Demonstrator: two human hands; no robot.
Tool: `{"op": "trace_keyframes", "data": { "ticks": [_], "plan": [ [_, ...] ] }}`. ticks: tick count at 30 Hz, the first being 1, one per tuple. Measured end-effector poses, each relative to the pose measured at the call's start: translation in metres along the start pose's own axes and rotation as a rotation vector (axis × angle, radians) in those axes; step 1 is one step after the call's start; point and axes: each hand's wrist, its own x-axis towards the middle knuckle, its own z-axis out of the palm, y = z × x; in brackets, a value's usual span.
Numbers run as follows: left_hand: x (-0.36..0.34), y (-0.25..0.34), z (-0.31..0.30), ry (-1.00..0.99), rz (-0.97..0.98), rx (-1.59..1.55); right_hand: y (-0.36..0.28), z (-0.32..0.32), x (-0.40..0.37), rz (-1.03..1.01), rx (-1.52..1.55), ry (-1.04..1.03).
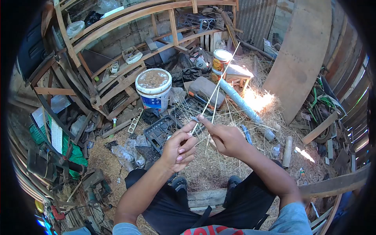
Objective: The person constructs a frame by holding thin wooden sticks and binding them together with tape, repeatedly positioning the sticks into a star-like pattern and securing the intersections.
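Observation:
My left hand (181, 149) is closed around the lower end of a thin pale strip (216, 91), which looks like split bamboo or cane and slants up and away to the right. Close beside it, my right hand (225, 138) is closed, with thumb and forefinger near the strip. A small grey piece, perhaps a blade (194, 119), shows between the fingertips of both hands; which hand grips it is hard to tell. More pale strips (214, 111) lie crossed behind the hands, over the straw-like shavings on the ground.
A white-and-blue bucket (154, 100) stands ahead to the left, near an open black tool case (162, 133). Stacked paint cans (221, 58), a long grey pipe (243, 103) and a leaning board (301, 58) are to the right. Below me is a wooden beam (207, 197).

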Motion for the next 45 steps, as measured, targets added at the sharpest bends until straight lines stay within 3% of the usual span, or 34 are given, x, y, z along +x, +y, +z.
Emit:
{"op": "trace_keyframes", "data": {
  "ticks": [4,7,10,13,16,20,24,27,28,32,36,41,45],
  "plan": [
    [0.000,0.001,-0.001,-0.023,0.018,0.063,-0.010,0.002,-0.004,-0.034,0.037,-0.092],
    [-0.002,-0.001,0.004,-0.003,0.025,0.070,-0.006,-0.010,0.001,0.107,-0.041,-0.044],
    [-0.004,-0.007,0.005,-0.082,-0.013,0.098,0.024,-0.029,0.006,0.318,0.027,0.072],
    [-0.003,-0.009,0.005,-0.082,-0.058,0.087,0.051,-0.039,0.006,0.376,0.017,0.311],
    [0.001,-0.008,0.001,-0.072,-0.072,0.036,0.043,-0.039,0.002,0.437,0.137,0.311],
    [0.006,-0.005,0.002,-0.077,-0.039,-0.072,0.011,-0.004,-0.009,0.028,-0.001,-0.040],
    [0.004,-0.003,0.004,-0.099,-0.030,-0.153,-0.007,0.007,-0.010,-0.034,0.046,-0.104],
    [0.003,-0.005,0.001,-0.062,-0.013,-0.148,-0.002,0.000,-0.001,0.122,0.106,0.039],
    [0.003,-0.005,0.001,-0.038,-0.005,-0.127,0.004,0.000,-0.001,0.059,0.037,0.046],
    [0.001,-0.001,0.005,0.000,0.018,-0.022,-0.010,0.005,-0.008,-0.034,0.123,-0.143],
    [-0.003,-0.005,0.008,-0.033,0.000,-0.005,0.010,-0.004,0.000,0.083,0.005,0.048],
    [-0.003,-0.007,0.004,-0.060,-0.070,0.095,0.056,-0.026,0.003,0.292,0.115,0.328],
    [0.001,-0.008,0.003,-0.066,-0.061,0.020,0.060,-0.024,0.002,0.495,0.488,0.538]
  ]
}}
